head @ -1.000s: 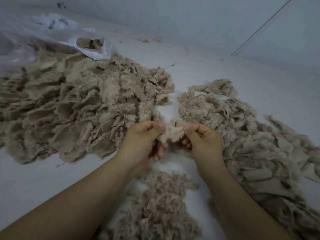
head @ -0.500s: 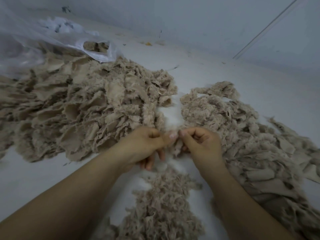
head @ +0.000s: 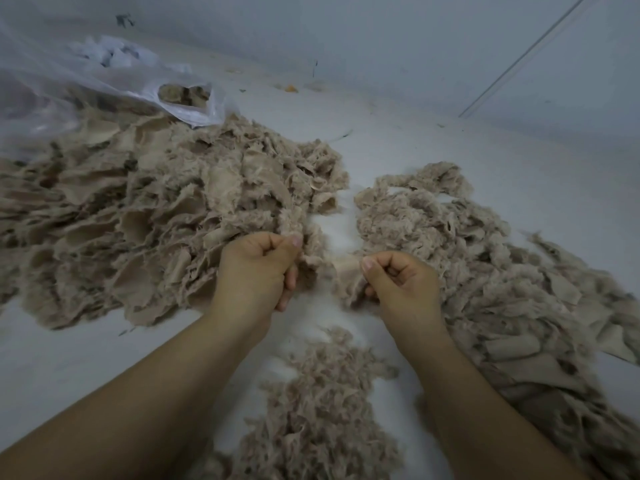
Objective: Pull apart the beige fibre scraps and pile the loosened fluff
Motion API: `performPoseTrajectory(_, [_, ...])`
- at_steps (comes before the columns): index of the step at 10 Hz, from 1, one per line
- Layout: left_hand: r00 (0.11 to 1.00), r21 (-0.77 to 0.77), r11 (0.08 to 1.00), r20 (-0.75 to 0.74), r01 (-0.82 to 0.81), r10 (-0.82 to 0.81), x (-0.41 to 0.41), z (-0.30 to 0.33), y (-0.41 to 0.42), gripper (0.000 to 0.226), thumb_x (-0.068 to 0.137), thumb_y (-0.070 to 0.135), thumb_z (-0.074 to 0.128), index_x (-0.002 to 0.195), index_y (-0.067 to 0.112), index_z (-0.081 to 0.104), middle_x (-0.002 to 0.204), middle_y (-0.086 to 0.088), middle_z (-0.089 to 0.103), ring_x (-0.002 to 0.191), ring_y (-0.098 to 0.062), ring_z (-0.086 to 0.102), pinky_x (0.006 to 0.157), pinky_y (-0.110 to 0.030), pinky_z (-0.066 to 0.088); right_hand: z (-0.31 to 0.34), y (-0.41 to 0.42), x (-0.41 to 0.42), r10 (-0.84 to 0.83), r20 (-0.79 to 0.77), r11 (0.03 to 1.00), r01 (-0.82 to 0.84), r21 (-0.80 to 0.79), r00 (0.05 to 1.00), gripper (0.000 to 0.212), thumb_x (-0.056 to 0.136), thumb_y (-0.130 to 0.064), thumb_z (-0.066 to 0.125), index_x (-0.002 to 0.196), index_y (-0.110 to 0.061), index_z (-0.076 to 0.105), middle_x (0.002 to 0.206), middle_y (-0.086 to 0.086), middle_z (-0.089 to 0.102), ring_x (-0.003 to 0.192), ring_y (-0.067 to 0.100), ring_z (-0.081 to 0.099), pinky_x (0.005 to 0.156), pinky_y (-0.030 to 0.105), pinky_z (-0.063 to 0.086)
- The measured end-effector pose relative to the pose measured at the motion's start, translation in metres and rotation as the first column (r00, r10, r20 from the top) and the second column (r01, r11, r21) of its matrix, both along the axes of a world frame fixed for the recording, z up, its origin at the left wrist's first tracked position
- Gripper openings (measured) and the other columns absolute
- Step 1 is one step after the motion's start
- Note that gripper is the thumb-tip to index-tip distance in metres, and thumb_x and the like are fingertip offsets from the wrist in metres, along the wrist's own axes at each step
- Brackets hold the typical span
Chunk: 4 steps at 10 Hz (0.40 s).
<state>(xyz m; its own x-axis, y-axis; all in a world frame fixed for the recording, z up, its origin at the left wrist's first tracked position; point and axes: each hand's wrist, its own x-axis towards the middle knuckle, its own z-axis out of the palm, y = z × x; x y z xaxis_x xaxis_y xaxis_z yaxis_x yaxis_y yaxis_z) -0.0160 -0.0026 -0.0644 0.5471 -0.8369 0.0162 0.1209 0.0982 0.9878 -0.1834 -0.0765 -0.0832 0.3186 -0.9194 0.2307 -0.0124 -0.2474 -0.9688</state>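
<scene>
We hold one beige scrap [head: 341,271] stretched between our two hands, just above the pale worktop [head: 433,161] and in the gap between the two big heaps. Our left hand [head: 258,268] is curled into a fist, thumb pressed against the forefinger, its grip clamped on the left end of the scrap. Our right hand [head: 401,282] is closed the same way, its grip pinching the right end, with more of the scrap bunched under the fingers. The two hands stand a little apart, and the piece between them looks thinned and blurred, so we judge it to be mid-tear.

Directly below our wrists lies the pile of loosened fluff [head: 322,403], wispy and stringy, small beside everything else. To the left spreads the large heap of scraps [head: 149,220], flat ragged pieces with frayed edges. To the right runs a second heap [head: 485,265], partly shredded at its far end and coarser nearer us.

By our reckoning the task is at an early stage: only the small fluff pile is done, and both heaps remain to be worked through.

At the far left a clear plastic bag [head: 104,84] holds more beige material. We can read no brand, label or writing anywhere.
</scene>
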Motion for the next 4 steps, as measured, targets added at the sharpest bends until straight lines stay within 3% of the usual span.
performPoseTrajectory(1, [0.967,0.116,0.964,0.055,0.241,-0.248,-0.008,0.006,0.004,0.029,0.086,0.044,0.068,0.082,0.015,0.070,0.049,-0.009,0.049,0.031,-0.017,0.032,0.035,-0.018,0.029,0.000,0.001,0.000,0.051,0.005,0.998,-0.050,-0.033,0.999,0.018,0.094,-0.005,0.063,0.078,-0.005,0.070,0.068,0.017,0.068,0.063,0.033,0.064,0.062,0.043,0.054])
performPoseTrajectory(2, [0.893,0.241,0.881,0.095,0.407,-0.439,-0.010,0.002,0.006,0.029,0.092,0.026,0.066,0.066,0.013,0.065,0.047,-0.008,0.049,0.031,-0.016,0.034,0.034,-0.018,0.028,-0.002,0.001,0.003,0.123,-0.048,0.989,-0.127,-0.081,0.991,0.017,0.094,-0.005,0.064,0.078,-0.007,0.071,0.067,0.009,0.068,0.062,0.027,0.063,0.058,0.037,0.053])
performPoseTrajectory(3, [0.864,0.357,0.831,0.110,0.427,-0.491,-0.008,0.001,0.008,0.037,0.095,0.016,0.063,0.058,0.012,0.058,0.044,-0.008,0.051,0.029,-0.016,0.040,0.033,-0.018,0.029,0.003,0.005,0.006,-0.042,-0.013,0.999,0.041,-0.034,0.999,0.017,0.095,-0.006,0.062,0.081,-0.011,0.071,0.066,-0.004,0.069,0.059,0.008,0.061,0.057,0.023,0.051])
performPoseTrajectory(4, [0.979,0.079,0.976,-0.023,0.204,-0.203,0.016,0.014,0.002,0.015,0.097,0.003,0.053,0.087,-0.003,0.064,0.062,-0.018,0.060,0.040,-0.020,0.054,0.037,-0.024,0.041,0.028,0.000,0.003,-0.212,0.336,0.957,0.126,0.261,0.917,0.014,0.099,-0.011,0.058,0.090,-0.012,0.069,0.069,-0.006,0.067,0.058,0.005,0.057,0.055,0.020,0.049])
